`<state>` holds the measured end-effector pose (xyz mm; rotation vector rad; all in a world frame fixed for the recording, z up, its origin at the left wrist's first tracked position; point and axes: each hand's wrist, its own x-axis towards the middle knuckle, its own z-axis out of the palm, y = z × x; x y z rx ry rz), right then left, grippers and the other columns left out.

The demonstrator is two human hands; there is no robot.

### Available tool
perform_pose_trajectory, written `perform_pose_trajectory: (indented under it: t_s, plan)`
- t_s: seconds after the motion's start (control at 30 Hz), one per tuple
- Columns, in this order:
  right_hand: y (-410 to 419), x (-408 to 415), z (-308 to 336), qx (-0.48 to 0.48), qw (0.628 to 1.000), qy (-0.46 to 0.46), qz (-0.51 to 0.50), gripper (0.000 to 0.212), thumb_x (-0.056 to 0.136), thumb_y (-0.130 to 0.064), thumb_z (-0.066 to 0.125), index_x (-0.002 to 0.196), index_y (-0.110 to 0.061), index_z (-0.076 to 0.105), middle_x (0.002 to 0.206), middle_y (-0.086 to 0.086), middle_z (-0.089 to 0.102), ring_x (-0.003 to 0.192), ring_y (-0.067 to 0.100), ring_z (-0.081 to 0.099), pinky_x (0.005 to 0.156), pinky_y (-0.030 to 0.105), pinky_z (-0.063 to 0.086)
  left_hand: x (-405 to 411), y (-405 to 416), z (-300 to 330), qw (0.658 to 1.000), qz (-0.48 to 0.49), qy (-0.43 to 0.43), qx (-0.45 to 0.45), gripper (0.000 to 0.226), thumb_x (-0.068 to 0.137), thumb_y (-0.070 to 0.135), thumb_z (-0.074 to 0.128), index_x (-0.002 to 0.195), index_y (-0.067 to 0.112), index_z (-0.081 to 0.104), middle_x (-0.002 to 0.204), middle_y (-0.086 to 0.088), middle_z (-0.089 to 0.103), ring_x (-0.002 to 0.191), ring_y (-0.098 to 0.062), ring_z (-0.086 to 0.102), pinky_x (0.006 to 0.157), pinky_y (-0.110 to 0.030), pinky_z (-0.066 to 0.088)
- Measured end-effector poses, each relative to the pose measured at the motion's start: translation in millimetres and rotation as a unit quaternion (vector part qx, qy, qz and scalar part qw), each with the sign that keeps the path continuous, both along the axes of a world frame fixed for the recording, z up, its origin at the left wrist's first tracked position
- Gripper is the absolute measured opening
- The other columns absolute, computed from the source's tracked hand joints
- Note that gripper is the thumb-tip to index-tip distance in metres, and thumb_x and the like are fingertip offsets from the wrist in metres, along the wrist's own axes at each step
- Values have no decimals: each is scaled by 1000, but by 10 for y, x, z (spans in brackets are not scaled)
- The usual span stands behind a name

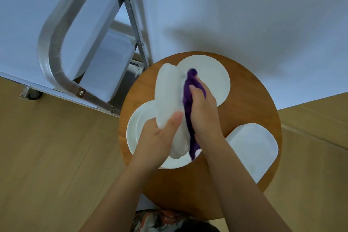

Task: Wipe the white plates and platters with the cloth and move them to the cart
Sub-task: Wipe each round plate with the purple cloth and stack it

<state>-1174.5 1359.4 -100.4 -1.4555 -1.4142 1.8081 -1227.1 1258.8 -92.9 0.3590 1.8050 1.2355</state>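
The round wood worktop is the landmark. Over its middle, the left hand holds a long white platter tipped up on its edge. Left grip: fingers & thumb curled round the near end of the platter. The right hand presses a purple cloth flat on the platter's right side. Right grip: fingers bent over the cloth, holding it vs. the platter.

Under the platter, on the worktop's left side, sits a round white plate. It may be 2 plates stacked, can't tell for sure. Another round plate lies at the worktop's far side, partly behind the platter & cloth. A square-ish white plate lies on the worktop's right side, hanging a bit over the edge.

Left of the worktop & touching its edge stands the metal cart, w/ white rectangular platters on its shelves. One cart wheel shows on the wood floor.
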Motion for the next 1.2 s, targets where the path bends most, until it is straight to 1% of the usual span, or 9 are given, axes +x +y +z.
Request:
perform_pose_trajectory:
  t_s: [0.07, 0.17, 0.27, 0.37, 0.57, 0.73, 0.93, 1.07, 1.2]
  plan:
    - [-63, -12, 51, 39, 997, 44, 51, 31, 91, -36, 49, 122, -38, 47, 105, -22, 56, 95, 5, 57, 65, 7, 48, -54, 18, -14, 999, 34, -20, 16, 53, 71, 70, 53, 109, 33, 54, 100, 4, 67, 92, -19, 65, 76, -33, 58]
    - [-212, 9, 114, 117, 982, 40, 144, 37, 82, -38, 46, 117, -49, 48, 105, -36, 54, 104, -5, 52, 83, 14, 50, -85, 28, -87, 995, 86, -2, 48, 27, 89, 51, 47, 95, 28, 60, 79, 7, 70, 72, -8, 68, 56, -16, 53]
    - [-470, -21, 175, 324, 932, -34, 160, 41, 85, -31, 49, 125, -26, 58, 118, -16, 63, 106, 0, 56, 91, 19, 47, -75, 1, -117, 985, 148, -50, 67, 17, 99, 15, 43, 99, 21, 58, 89, 8, 65, 74, 1, 65, 62, -14, 53]
    - [-701, -27, 103, 428, 894, -67, 115, 44, 87, -28, 46, 124, -10, 59, 122, 3, 64, 112, 18, 60, 94, 41, 49, -95, -34, -88, 980, 172, -41, 89, 28, 93, 27, 52, 120, 18, 55, 106, 4, 68, 95, -5, 65, 79, -24, 53]
    - [-753, 132, -109, 348, 937, -24, 8, 35, 90, -33, 46, 124, -36, 48, 132, -16, 48, 126, 17, 47, 98, 49, 46, -154, 69, -53, 928, 257, -242, 119, 61, 60, 59, 57, 113, 28, 54, 111, -6, 68, 98, -28, 68, 82, -48, 56]
    - [-407, 329, -284, 118, 991, 17, -58, 30, 84, -39, 47, 113, -45, 46, 122, -24, 51, 115, 7, 51, 91, 21, 50, -229, 11, -69, 932, 199, -253, 169, 71, 60, 56, 61, 126, 31, 50, 113, 3, 70, 99, -20, 68, 69, -36, 58]
    - [208, 477, -407, 13, 998, 1, -68, 22, 93, -30, 54, 111, -42, 52, 107, -16, 60, 97, 4, 58, 74, 19, 50, -420, -214, -188, 936, 57, -287, 198, 44, 74, 54, 65, 113, 35, 68, 119, -2, 67, 108, -24, 64, 76, -37, 56]
    - [415, 621, -301, -231, 967, 87, -66, 41, 66, -46, 76, 102, -27, 71, 99, 3, 72, 87, 22, 70, 69, 36, 58, -534, -305, -311, 928, 20, -320, 190, 57, 70, 58, 73, 119, 29, 66, 124, -5, 64, 112, -25, 62, 80, -35, 55]
    - [452, 749, -201, -247, 955, 160, -27, 24, 51, -29, 81, 75, -26, 77, 85, 4, 74, 72, 20, 71, 57, 31, 55, -639, -203, -329, 952, 34, -280, 122, 68, 69, 66, 67, 124, 26, 61, 123, -8, 64, 111, -27, 62, 77, -35, 56]
